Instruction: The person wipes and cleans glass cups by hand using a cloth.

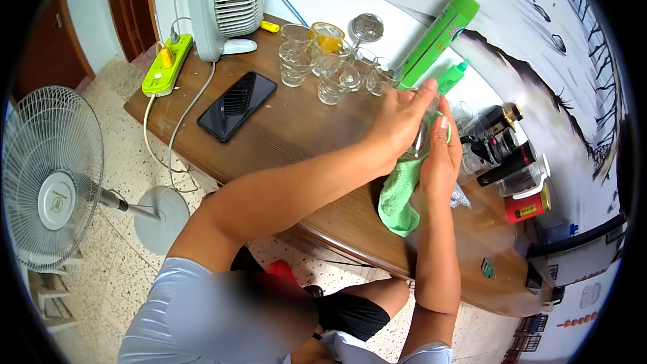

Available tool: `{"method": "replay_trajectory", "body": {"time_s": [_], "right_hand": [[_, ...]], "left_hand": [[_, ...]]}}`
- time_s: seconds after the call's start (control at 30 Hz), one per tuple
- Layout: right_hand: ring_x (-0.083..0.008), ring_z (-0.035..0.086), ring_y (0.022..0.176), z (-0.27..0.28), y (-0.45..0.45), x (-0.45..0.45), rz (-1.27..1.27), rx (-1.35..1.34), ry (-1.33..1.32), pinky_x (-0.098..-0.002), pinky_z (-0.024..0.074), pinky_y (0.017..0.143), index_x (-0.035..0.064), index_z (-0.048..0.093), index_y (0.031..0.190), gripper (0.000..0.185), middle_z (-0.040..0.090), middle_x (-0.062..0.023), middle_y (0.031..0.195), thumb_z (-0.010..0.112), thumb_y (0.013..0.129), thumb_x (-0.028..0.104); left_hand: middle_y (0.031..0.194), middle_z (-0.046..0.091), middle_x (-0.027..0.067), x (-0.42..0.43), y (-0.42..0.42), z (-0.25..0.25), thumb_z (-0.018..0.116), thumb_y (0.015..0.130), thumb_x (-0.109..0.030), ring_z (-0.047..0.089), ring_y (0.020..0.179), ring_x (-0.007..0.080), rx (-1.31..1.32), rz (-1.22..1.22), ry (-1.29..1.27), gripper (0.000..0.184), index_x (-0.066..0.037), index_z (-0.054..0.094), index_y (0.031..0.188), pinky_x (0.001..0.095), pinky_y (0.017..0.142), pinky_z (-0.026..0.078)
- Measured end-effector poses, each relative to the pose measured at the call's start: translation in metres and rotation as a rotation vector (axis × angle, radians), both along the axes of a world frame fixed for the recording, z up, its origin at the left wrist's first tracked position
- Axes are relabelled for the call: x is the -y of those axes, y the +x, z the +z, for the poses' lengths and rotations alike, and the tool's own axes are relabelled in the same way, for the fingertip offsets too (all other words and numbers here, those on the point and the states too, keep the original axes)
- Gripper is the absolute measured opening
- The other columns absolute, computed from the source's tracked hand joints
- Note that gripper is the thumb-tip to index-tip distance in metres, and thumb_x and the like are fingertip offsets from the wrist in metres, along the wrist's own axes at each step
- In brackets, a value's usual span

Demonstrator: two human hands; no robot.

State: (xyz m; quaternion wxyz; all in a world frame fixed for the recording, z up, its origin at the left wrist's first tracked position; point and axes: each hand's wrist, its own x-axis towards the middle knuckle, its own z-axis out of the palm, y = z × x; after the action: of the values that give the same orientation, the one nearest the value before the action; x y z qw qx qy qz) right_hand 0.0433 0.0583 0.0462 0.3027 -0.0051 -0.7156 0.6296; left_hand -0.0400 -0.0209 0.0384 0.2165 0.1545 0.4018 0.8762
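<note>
Brown desk lies mid-frame; right of centre, I see left hand and right hand together holding glass and cloth.

The cloth hangs over the table, right of the phone and clustered glasses and left of the tin.

Can pass low over table, just right of phone; blocked behind phone by desk fan, back right by glasses, far right by cloth.
</note>
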Motion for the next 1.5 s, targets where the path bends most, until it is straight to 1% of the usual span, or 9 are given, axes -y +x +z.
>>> {"method": "replay_trajectory", "body": {"time_s": [0.17, 0.33, 0.53, 0.67, 0.77, 0.83, 1.07, 1.3, 1.5], "right_hand": [[-0.0253, 0.04, 0.151, -0.002, 0.0, 0.009, -0.077, -0.039, 0.054, -0.0364, 0.0326, 0.123, -0.0016, 0.034, 0.164, 0.065, 0.04, -0.0204, 0.166, 0.049, 0.115, 0.039], [-0.0271, 0.044, 0.148, -0.008, -0.002, -0.004, -0.193, 0.047, 0.26, -0.0368, 0.0343, 0.121, -0.0031, 0.041, 0.16, 0.062, 0.046, -0.0226, 0.161, 0.048, 0.115, 0.039], [-0.02, 0.07, 0.102, 0.002, -0.004, -0.026, -0.215, 0.306, 0.047, -0.0339, 0.056, 0.093, -0.0065, 0.057, 0.143, 0.052, 0.073, -0.0143, 0.114, 0.049, 0.115, 0.037], [-0.0217, 0.073, 0.087, 0.003, -0.006, -0.052, -0.111, 0.308, -0.27, -0.0359, 0.0605, 0.078, -0.0067, 0.064, 0.132, 0.048, 0.074, -0.0141, 0.109, 0.051, 0.114, 0.036], [-0.0206, 0.073, 0.09, 0.015, 0.003, -0.022, -0.058, 0.272, -0.339, -0.0359, 0.0597, 0.081, -0.0051, 0.064, 0.132, 0.047, 0.075, -0.0124, 0.108, 0.052, 0.113, 0.036], [-0.0195, 0.065, 0.118, 0.002, 0.003, -0.006, -0.053, 0.209, -0.253, -0.0355, 0.0508, 0.104, -0.0041, 0.057, 0.147, 0.053, 0.07, -0.0154, 0.13, 0.054, 0.113, 0.037], [-0.045, 0.042, 0.151, -0.025, 0.01, 0.031, -0.242, -0.08, 0.734, -0.0449, 0.0345, 0.123, -0.0079, 0.041, 0.157, 0.054, 0.042, -0.032, 0.161, 0.05, 0.113, 0.023], [-0.044, 0.036, 0.155, -0.013, 0.007, 0.012, -0.216, -0.195, 0.837, -0.046, 0.0327, 0.125, -0.0029, 0.041, 0.159, 0.054, 0.037, -0.0286, 0.166, 0.051, 0.112, 0.022], [-0.0382, 0.035, 0.157, -0.004, 0.008, -0.015, -0.112, -0.172, 0.551, -0.043, 0.0302, 0.126, -0.0047, 0.039, 0.16, 0.061, 0.035, -0.0271, 0.168, 0.051, 0.112, 0.03]], "left_hand": [[0.11, 0.057, 0.01, -0.001, 0.003, 0.001, 0.075, 0.093, -0.065, 0.056, 0.103, 0.0163, -0.061, 0.047, 0.031, 0.071, -0.001, 0.051, 0.112, 0.0301, 0.092, 0.049], [0.104, 0.056, 0.0064, -0.003, 0.002, -0.003, 0.07, 0.098, -0.063, 0.055, 0.095, 0.0105, -0.05, 0.069, -0.001, 0.068, -0.002, 0.05, 0.119, 0.0257, 0.078, 0.049], [0.098, 0.056, 0.0036, -0.003, 0.0, -0.004, 0.069, 0.099, -0.061, 0.055, 0.083, 0.0091, -0.004, 0.048, -0.055, 0.063, -0.004, 0.049, 0.118, 0.0252, 0.07, 0.049], [0.093, 0.056, 0.002, -0.003, -0.003, -0.003, 0.07, 0.098, -0.061, 0.054, 0.073, 0.0078, -0.019, 0.082, -0.05, 0.063, -0.005, 0.049, 0.116, 0.0244, 0.062, 0.047], [0.094, 0.057, 0.0038, -0.004, -0.007, -0.004, 0.069, 0.098, -0.062, 0.055, 0.076, 0.0085, -0.032, 0.143, -0.104, 0.063, -0.004, 0.051, 0.114, 0.0266, 0.065, 0.048], [0.097, 0.057, 0.0061, -0.005, -0.01, -0.003, 0.065, 0.099, -0.066, 0.056, 0.082, 0.0117, -0.041, 0.229, -0.108, 0.065, -0.003, 0.053, 0.11, 0.0292, 0.07, 0.05], [0.115, 0.054, 0.0142, 0.021, -0.021, 0.016, 0.054, 0.102, -0.07, 0.055, 0.096, 0.0204, 0.077, 0.185, -0.088, 0.081, 0.005, 0.049, 0.133, 0.0387, 0.084, 0.053], [0.123, 0.062, 0.0146, 0.014, -0.008, 0.006, 0.052, 0.106, -0.063, 0.061, 0.109, 0.021, -0.055, -0.131, 0.009, 0.072, 0.001, 0.05, 0.138, 0.0391, 0.094, 0.054], [0.117, 0.062, 0.0121, 0.007, 0.017, 0.012, 0.048, 0.105, -0.065, 0.064, 0.109, 0.0215, -0.061, -0.156, -0.099, 0.067, -0.004, 0.054, 0.131, 0.0397, 0.087, 0.055]]}}
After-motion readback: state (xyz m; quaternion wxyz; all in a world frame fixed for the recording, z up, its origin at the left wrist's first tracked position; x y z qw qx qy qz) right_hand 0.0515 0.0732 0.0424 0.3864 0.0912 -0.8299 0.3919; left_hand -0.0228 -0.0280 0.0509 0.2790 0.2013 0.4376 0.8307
